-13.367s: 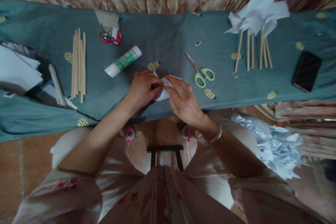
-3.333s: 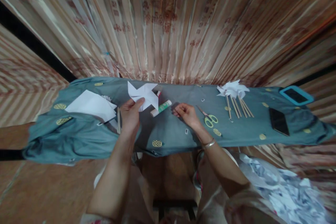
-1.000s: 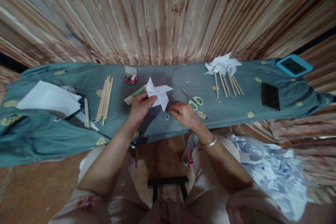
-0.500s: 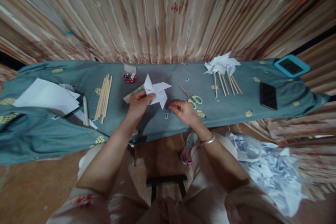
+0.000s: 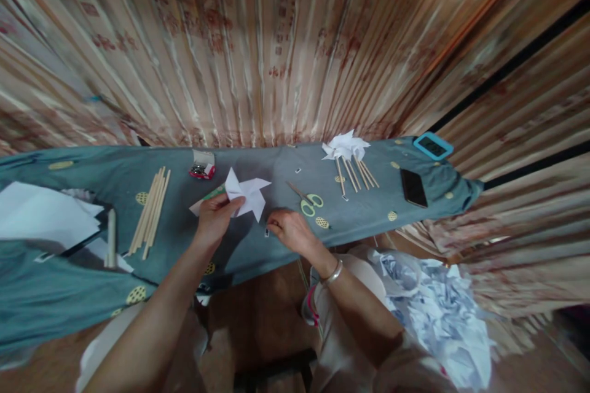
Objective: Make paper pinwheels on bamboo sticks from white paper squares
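My left hand (image 5: 216, 214) pinches a white paper pinwheel (image 5: 251, 195) at its centre, thumb on top. Beneath that hand a green and pale card or box (image 5: 207, 198) lies partly hidden. Just right of the pinwheel, apart from it, my right hand (image 5: 291, 230) has its fingers curled together low over the cloth; whatever is between the fingertips is too small to tell. Green-handled scissors (image 5: 308, 201) lie beyond the right hand. Behind the left hand stands a small open red and white box (image 5: 203, 166) with shiny metal pieces in it.
Wooden sticks (image 5: 150, 215) lie left of my hands, beside a pale rod (image 5: 111, 236) and white paper sheets (image 5: 43, 212). Finished pinwheels on sticks (image 5: 346, 146), a phone (image 5: 413, 188) and a blue-framed device (image 5: 433, 145) lie right. A bag of paper scraps (image 5: 442, 313) sits below.
The camera view has swung right and up, so everything appears further left and lower. My hands keep nearly the same place over the table, and the left still holds the pinwheel.
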`<state>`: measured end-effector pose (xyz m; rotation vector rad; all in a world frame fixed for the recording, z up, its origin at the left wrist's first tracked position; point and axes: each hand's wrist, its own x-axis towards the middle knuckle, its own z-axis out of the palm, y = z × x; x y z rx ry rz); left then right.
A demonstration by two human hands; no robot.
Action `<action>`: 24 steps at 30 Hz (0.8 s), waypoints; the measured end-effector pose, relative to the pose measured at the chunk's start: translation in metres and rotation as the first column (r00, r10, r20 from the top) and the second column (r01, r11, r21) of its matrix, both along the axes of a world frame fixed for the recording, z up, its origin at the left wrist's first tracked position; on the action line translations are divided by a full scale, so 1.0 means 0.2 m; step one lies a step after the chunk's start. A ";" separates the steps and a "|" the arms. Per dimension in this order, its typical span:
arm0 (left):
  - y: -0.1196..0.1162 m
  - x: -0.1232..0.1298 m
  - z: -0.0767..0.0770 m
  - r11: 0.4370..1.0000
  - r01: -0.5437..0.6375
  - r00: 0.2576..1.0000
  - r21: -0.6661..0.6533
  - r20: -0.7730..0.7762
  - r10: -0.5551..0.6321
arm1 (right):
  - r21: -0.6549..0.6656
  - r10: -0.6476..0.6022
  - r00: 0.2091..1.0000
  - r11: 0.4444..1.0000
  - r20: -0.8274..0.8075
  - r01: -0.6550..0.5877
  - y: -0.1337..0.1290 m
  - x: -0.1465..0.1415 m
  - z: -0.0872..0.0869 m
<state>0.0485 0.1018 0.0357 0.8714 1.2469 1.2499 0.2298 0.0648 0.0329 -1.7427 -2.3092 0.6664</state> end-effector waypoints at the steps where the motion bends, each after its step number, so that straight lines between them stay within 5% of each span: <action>1: 0.00 -0.01 0.00 1.000 -0.002 1.000 -0.005 -0.009 0.002 | 0.008 0.010 1.000 1.000 0.013 -0.010 -0.01 0.00 0.00; 14: -0.06 0.00 -0.01 0.995 -0.040 0.997 0.097 0.077 0.032 | 0.172 0.072 0.985 0.980 0.159 -0.100 -0.08 -0.05 0.00; 19: -0.09 0.02 0.01 0.995 -0.024 0.997 0.100 0.074 0.017 | 0.182 -0.033 0.987 0.981 -0.157 0.061 -0.10 -0.01 0.02; 24: -0.11 0.03 0.04 0.993 -0.009 0.997 0.116 0.079 0.000 | 0.218 -0.120 0.848 0.939 -0.516 0.265 -0.13 0.04 0.08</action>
